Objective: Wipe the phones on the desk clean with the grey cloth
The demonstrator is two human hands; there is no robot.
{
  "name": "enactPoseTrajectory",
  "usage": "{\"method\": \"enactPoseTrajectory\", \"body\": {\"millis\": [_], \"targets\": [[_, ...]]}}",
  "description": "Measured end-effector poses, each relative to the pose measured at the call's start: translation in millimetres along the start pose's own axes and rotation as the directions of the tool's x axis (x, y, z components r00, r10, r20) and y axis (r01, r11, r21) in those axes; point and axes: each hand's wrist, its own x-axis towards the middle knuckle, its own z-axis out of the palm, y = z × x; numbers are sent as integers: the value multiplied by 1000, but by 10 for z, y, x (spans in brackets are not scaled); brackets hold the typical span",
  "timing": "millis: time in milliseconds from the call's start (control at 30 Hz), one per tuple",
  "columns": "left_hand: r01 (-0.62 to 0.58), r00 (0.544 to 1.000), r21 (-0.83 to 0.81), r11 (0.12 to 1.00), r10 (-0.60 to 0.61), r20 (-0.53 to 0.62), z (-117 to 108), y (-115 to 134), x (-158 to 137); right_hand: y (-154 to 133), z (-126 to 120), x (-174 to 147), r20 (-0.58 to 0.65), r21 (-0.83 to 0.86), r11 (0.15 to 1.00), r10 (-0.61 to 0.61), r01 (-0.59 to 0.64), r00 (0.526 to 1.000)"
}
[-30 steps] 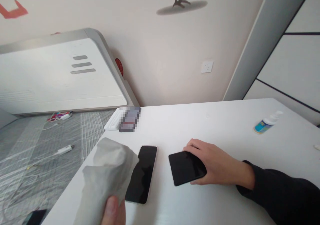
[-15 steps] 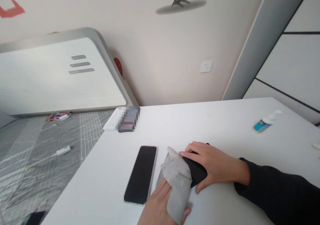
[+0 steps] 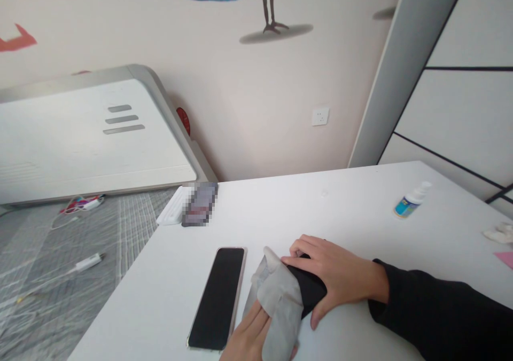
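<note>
My right hand (image 3: 340,273) is closed around a black phone-like slab (image 3: 310,286) on the white table (image 3: 156,281), thumb at its near edge and fingers over its far side. At the bottom of the view, my left hand (image 3: 248,337) grips a crumpled grey cloth (image 3: 282,294) against the left part of the black slab. The cloth hides that end and some of my left fingers. To the left of the cloth lies a smartphone (image 3: 218,297) in a clear case, its dark screen facing up.
A small spray bottle (image 3: 409,203) with a blue label stands at the back right. Crumpled white tissue (image 3: 499,233) and a pink piece (image 3: 505,258) lie at the right edge. A blurred-out dark object (image 3: 200,203) rests on a white tray-like item (image 3: 172,209) at the back left corner.
The camera has tilted up and turned slightly right, so the scene sits lower and further left. Both hands keep their hold on the cloth and the black slab, with little visible movement.
</note>
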Motion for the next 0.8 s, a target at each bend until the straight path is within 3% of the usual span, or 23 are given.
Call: {"method": "enactPoseTrajectory", "body": {"millis": [233, 400, 500, 567, 633, 800], "targets": [[28, 999, 22, 999, -29, 40, -100, -61, -55, 173, -303, -144, 37, 35, 999, -6, 5, 999], [-59, 995, 62, 996, 53, 87, -148, -148, -79, 411, -408, -274, -6, 90, 994, 63, -62, 998], [-84, 982, -7, 996, 84, 166, -242, -45, 200, 439, -369, -285, -28, 92, 995, 35, -33, 999], [-42, 954, -69, 997, 60, 294, -285, 71, 481, 431, -352, -280, -38, 88, 996, 18, -15, 999], [20, 938, -113, 993, 20, 347, -287, 180, 771, 424, -347, -277, -49, 80, 997, 14, -10, 999], [3, 937, -165, 986, 55, 344, -191, 301, 1220, 414, -343, -291, -69, 85, 996, 40, -34, 997]]}}
